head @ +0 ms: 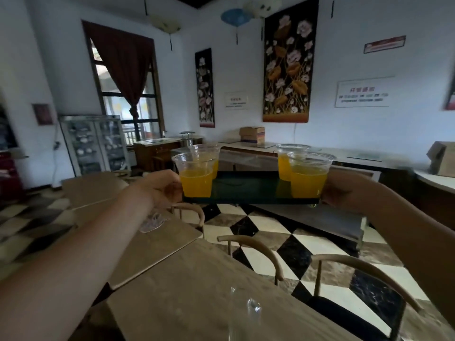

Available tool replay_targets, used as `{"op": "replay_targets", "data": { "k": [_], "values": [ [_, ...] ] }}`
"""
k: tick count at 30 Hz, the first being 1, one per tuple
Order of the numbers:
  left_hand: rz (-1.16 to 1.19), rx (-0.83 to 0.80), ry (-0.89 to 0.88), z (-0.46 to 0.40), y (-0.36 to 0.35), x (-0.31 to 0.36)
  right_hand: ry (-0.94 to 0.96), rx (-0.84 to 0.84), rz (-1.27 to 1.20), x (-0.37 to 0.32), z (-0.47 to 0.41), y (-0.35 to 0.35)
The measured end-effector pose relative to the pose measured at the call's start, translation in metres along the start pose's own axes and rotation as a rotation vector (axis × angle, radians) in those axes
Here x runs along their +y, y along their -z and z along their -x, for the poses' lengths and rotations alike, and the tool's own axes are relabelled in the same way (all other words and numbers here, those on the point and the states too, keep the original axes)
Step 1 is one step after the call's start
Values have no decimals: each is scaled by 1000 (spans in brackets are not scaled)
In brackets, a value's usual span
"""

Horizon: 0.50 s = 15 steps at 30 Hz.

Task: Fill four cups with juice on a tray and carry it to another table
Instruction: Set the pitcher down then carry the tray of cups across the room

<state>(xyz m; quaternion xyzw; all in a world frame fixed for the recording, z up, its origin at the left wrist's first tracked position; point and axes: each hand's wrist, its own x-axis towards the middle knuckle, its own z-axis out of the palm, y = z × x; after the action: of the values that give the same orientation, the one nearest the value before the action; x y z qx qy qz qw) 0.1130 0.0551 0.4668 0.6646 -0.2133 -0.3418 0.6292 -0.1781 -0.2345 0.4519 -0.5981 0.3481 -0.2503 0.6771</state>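
1. Left hand and right hand each grip an end of the tray, held in the air between them.
2. Four half-full cups sit near both hands; a tilt could spill juice or slide them.

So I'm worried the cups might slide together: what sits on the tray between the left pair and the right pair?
Nothing: in the head view the tray shows only bare dark surface between the left cups and the right cups.
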Motion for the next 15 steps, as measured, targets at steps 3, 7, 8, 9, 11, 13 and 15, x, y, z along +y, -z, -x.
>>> {"op": "replay_targets", "data": {
  "k": [3,7,8,9,11,13,15],
  "values": [
    [76,99,-8,15,39,2,7,-96,-22,-4,4,-40],
    [122,200,21,39,86,3,5,-170,-22,-9,11,-93],
    [130,210,12,46,94,4,1,-193,-18,-9,10,-104],
    [131,214,0,53,102,4,-5,-211,-11,-9,7,-116],
    [91,263,-17,64,127,1,-21,-240,34,-9,7,-146],
    [98,319,-17,69,158,-3,-26,-285,42,-8,6,-175],
    [61,441,-26,65,200,-11,-30,-340,30,-9,10,-207]
  ]
}}
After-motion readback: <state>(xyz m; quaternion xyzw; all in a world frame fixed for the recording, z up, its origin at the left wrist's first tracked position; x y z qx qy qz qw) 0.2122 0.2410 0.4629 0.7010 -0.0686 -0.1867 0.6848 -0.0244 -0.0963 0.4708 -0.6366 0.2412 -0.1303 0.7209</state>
